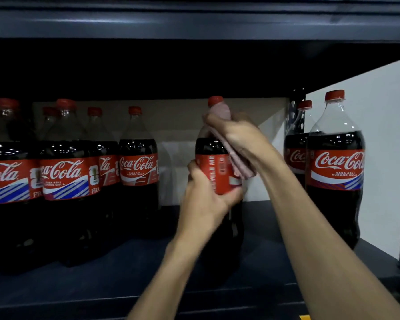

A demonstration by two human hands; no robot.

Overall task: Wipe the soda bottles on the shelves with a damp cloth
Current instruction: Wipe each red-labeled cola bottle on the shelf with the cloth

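Right, we have one cola bottle (217,172) in the gap on the dark shelf (263,262). Its lower half is in shadow, so we can't tell whether the base rests on the shelf or is lifted.

Our left hand (208,199) grips the bottle at the red label (219,181), fingers curled round the left side, thumb across the front lower edge. Our right hand (238,139) sits higher, on the bottle's shoulder just under the red cap (215,100), and clamps a pink cloth (243,169) against the plastic. The cloth is folded: one end pokes up beside the neck, the other hangs from under the palm onto the label's right edge. Both hands are closed, one above the other on the same bottle, with a strip of label between them.

Left of the bottle stands a cluster (65,176) of the same cola; five red caps show, labels mostly facing us, the nearest one near but apart. Right of the bottle is a pair (335,169), one behind the other, labels facing us, well apart from our bottle. A white wall (379,135) is behind the pair. A dark perforated upright (296,116) rises just right of the bottle, behind the rear one of the pair. Above the bottle runs the upper shelf (194,21), a dark metal beam.
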